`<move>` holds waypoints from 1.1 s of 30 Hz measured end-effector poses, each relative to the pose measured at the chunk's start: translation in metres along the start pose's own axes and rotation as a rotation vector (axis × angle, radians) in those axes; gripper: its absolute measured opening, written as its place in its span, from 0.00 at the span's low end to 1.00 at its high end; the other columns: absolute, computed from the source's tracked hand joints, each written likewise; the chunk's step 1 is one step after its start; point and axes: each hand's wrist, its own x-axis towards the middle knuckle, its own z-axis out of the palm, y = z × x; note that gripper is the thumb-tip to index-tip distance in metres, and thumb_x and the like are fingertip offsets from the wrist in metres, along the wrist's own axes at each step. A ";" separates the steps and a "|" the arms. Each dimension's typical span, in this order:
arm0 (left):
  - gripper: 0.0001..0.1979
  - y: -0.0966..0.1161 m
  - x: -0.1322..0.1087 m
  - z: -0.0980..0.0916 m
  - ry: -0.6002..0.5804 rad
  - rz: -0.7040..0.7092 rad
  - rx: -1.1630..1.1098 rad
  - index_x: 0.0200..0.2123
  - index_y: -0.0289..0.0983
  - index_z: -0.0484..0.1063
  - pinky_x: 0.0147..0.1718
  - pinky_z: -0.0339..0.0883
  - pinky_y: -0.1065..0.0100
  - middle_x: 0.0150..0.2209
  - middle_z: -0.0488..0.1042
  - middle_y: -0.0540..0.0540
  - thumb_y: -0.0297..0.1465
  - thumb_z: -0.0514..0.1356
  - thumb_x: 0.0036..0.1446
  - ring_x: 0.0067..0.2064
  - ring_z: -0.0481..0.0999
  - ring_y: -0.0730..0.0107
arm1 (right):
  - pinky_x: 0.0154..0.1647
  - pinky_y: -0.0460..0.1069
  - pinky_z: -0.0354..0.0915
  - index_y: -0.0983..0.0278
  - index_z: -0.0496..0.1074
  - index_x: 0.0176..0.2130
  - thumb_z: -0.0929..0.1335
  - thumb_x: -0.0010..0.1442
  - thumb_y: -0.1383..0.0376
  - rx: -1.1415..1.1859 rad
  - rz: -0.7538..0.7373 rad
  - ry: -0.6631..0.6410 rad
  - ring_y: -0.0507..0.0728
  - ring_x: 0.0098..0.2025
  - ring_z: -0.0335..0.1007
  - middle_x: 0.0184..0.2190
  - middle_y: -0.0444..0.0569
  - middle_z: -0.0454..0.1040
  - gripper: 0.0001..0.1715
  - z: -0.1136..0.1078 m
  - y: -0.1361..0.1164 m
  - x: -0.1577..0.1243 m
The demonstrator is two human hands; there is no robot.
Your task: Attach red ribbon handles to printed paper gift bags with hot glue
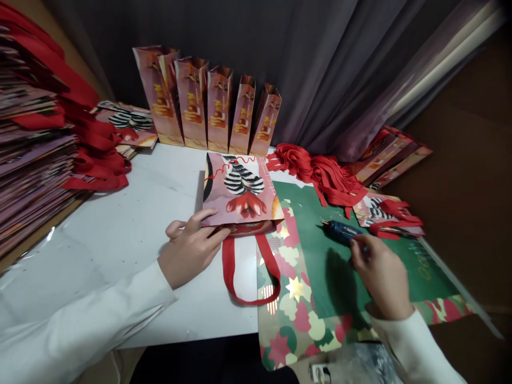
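A pink paper gift bag [244,186] with a zebra-striped bow print lies flat on the white table, its opening toward me. From that opening a red ribbon handle [229,266] loops down over the table and the patterned sheet. My left hand [192,245] grips the bag's left edge near the opening, one finger on top and others at the mouth. To the right, my right hand [380,272] is closed around a dark blue glue gun [343,232], held above the green mat [320,282]. Its copper-coloured nozzle points left, toward the bag but apart from it.
Several upright gift bags [192,106] stand in a row at the back. A tall stack of flat bags [32,160] with red handles fills the left. Red ribbon bundles [320,170] and a flat bag [376,210] lie at right. A dark curtain [248,32] hangs behind.
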 end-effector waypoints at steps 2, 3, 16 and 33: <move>0.12 0.001 -0.001 0.000 -0.014 -0.021 0.002 0.43 0.42 0.76 0.35 0.49 0.57 0.35 0.80 0.48 0.26 0.54 0.62 0.55 0.68 0.52 | 0.31 0.47 0.61 0.63 0.72 0.45 0.60 0.65 0.56 0.242 -0.256 -0.169 0.56 0.30 0.73 0.32 0.51 0.78 0.19 -0.002 -0.044 -0.006; 0.12 0.001 -0.001 0.000 -0.021 -0.029 0.000 0.43 0.42 0.76 0.36 0.50 0.56 0.36 0.80 0.48 0.26 0.54 0.62 0.55 0.67 0.52 | 0.30 0.46 0.60 0.62 0.71 0.47 0.59 0.66 0.57 0.258 -0.315 -0.221 0.55 0.28 0.73 0.29 0.49 0.78 0.19 -0.001 -0.066 -0.008; 0.10 0.002 -0.002 -0.001 -0.040 -0.021 0.002 0.42 0.41 0.76 0.37 0.51 0.57 0.34 0.80 0.46 0.25 0.56 0.61 0.57 0.67 0.52 | 0.30 0.49 0.60 0.67 0.71 0.44 0.56 0.69 0.63 -0.060 -0.464 -0.428 0.61 0.33 0.76 0.34 0.59 0.78 0.18 0.039 -0.159 0.002; 0.11 0.024 0.001 0.010 -0.215 -0.116 -0.009 0.31 0.38 0.76 0.48 0.50 0.52 0.37 0.79 0.41 0.21 0.54 0.57 0.61 0.62 0.51 | 0.34 0.48 0.61 0.66 0.59 0.60 0.57 0.62 0.75 0.132 -0.607 -0.449 0.58 0.38 0.74 0.40 0.54 0.77 0.27 0.019 -0.149 -0.019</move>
